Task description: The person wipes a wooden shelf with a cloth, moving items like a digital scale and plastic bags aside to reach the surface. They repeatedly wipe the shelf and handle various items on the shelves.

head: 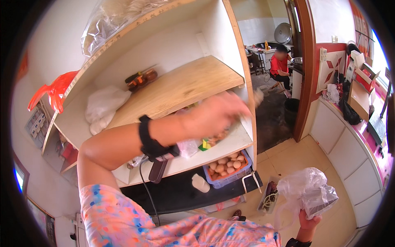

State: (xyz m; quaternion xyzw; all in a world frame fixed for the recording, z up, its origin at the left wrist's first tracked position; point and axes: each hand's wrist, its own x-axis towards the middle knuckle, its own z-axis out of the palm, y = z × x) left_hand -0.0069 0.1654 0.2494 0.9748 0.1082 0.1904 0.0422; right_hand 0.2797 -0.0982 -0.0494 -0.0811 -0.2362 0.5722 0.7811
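Note:
My left hand (220,115) is blurred as it reaches across the front of the shelf unit, near its right upright. The fingers bend downward, and whether they hold anything cannot be made out. A pale blurred thing (258,97) shows just past the fingers. Partly behind that hand, on the white lower shelf, are a green-and-yellow packet (205,144) and a pinkish plastic bag (187,148). Low on the right, my right hand (308,219) grips a crumpled clear plastic bag (318,194), raised above the tiled floor.
Below the shelf, a blue-and-orange basket (216,184) of eggs stands near a white bottle (200,183). A wooden shelf (185,88) carries a white bag (106,103) and brown jars (142,79). Beyond the doorway a person in red (280,66) sits. A box (268,196) lies on the floor.

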